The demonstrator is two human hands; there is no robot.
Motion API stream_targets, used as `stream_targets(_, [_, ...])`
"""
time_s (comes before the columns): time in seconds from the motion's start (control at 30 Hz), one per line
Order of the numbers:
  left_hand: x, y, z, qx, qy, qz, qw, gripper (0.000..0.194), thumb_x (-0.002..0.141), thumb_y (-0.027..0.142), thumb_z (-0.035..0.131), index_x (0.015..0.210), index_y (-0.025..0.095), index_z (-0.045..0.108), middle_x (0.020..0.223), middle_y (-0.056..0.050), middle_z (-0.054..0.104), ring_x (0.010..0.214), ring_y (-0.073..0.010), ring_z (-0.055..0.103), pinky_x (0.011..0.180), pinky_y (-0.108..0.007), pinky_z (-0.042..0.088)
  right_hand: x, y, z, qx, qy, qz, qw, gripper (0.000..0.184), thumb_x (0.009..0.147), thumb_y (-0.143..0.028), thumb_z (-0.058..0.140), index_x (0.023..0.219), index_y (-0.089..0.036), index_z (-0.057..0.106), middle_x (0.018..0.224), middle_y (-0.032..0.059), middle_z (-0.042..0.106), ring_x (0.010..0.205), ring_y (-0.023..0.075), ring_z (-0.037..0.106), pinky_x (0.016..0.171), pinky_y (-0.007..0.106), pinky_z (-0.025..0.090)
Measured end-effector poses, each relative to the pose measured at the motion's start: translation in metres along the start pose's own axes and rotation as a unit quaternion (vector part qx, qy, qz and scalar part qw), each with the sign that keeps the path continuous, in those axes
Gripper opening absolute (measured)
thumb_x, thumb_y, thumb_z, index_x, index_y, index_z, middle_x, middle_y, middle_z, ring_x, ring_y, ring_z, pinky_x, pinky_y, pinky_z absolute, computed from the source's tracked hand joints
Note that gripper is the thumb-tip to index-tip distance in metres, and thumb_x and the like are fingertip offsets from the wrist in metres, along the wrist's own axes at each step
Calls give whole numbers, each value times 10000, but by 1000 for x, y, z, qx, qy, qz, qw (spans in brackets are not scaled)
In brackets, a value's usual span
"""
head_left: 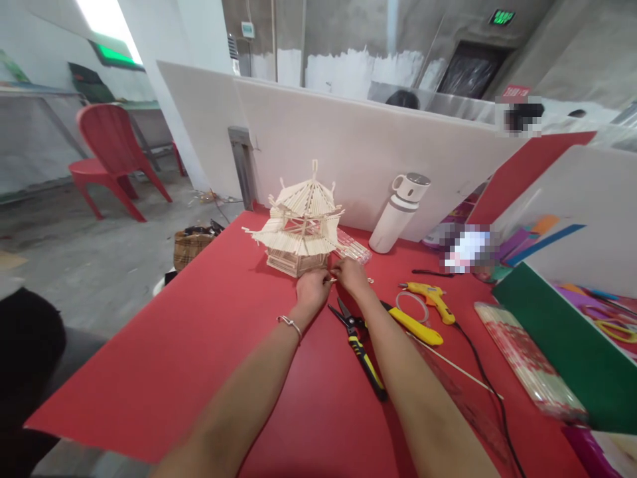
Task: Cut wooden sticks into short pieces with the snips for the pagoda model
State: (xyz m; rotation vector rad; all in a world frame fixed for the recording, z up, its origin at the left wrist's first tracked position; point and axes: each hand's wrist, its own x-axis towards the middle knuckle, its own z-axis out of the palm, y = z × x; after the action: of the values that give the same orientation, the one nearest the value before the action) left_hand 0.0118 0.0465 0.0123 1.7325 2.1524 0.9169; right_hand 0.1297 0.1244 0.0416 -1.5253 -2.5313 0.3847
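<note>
A two-tiered pavilion model (298, 242) made of pale wooden sticks stands upright on the red tabletop (199, 332). My left hand (313, 289) is closed in front of its base, fingers pinched together. Close beside it, my right hand (350, 273) is also closed, with its fingertips bent toward the left ones. A tiny pale stick piece (333, 280) shows between the two hands, at the left fingertips. What the right fingers hold, if anything, is hidden. Black-and-yellow shears (361, 352) lie just below the hands, blades pointing at them.
A yellow glue gun (430, 297) with a black cord, a yellow utility knife (415, 325) and a thin stick (458, 365) lie right. Bagged sticks (530, 358) border a green board (572, 345). A white bottle (395, 219) stands by the white partition (348, 139).
</note>
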Motion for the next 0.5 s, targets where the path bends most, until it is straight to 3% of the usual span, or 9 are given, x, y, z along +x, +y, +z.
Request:
stream_targets(0.13, [0,0,0,3,-1,-3,1000,95,842,261,653,817,243,744,930,-61,760,896,-216,660,725,-291,440,1,2,3,25,-3,-12,1000,234,903,-169,576,1053,-173,755,1066,102,755,1027,183,660,882,247,442])
stream_targets(0.33, [-3,0,-3,-18,-1,-22,1000,91,839,279,668,826,240,749,898,-61,755,850,-205,653,707,-287,437,-10,11,-12,65,33,-29,997,271,933,-179,545,1123,-197,737,1158,66,748,1076,173,661,949,247,443])
stream_targets(0.5, [-7,0,-7,-51,32,-9,998,81,832,292,691,808,224,727,927,-53,736,866,-191,644,743,-280,459,-69,28,-35,88,83,-9,993,332,976,-211,459,1214,-215,690,1257,60,707,1142,178,643,1005,275,444])
